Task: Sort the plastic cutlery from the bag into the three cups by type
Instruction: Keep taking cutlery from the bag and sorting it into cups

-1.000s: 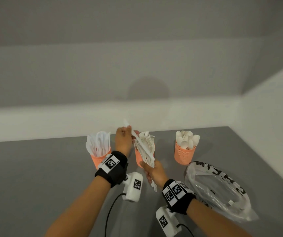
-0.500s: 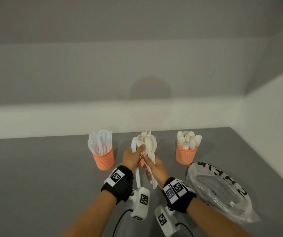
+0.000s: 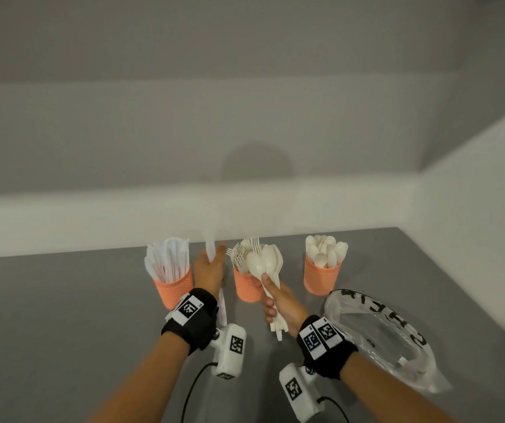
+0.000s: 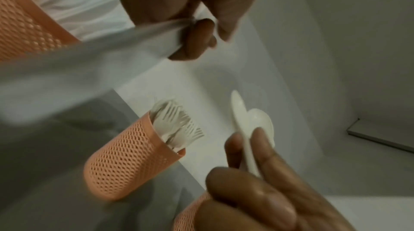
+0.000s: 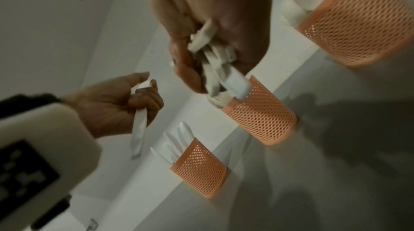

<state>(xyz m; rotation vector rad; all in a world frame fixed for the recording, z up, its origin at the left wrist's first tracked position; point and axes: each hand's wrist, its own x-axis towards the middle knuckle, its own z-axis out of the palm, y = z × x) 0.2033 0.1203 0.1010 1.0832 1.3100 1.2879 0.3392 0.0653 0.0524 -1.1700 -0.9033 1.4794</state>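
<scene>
Three orange mesh cups stand in a row: the knife cup (image 3: 173,290) on the left, the fork cup (image 3: 246,290) in the middle, the spoon cup (image 3: 321,279) on the right. My left hand (image 3: 211,265) grips one white knife (image 5: 139,128) upright between the knife cup and the fork cup; the knife is motion-blurred. In front of the fork cup my right hand (image 3: 272,296) grips a bundle of cream spoons (image 3: 265,262) by the handles (image 5: 218,65), bowls up. The clear plastic bag (image 3: 379,337) lies at the right.
The cups stand near the back edge of the grey table (image 3: 62,315), below a white ledge (image 3: 92,221). A white wall (image 3: 474,239) closes the right side beyond the bag. Camera cables hang under both wrists.
Half a second ago both hands met at the bundle. Since then my left hand has drawn a knife out and moved left and up toward the knife cup; my right hand keeps the spoons.
</scene>
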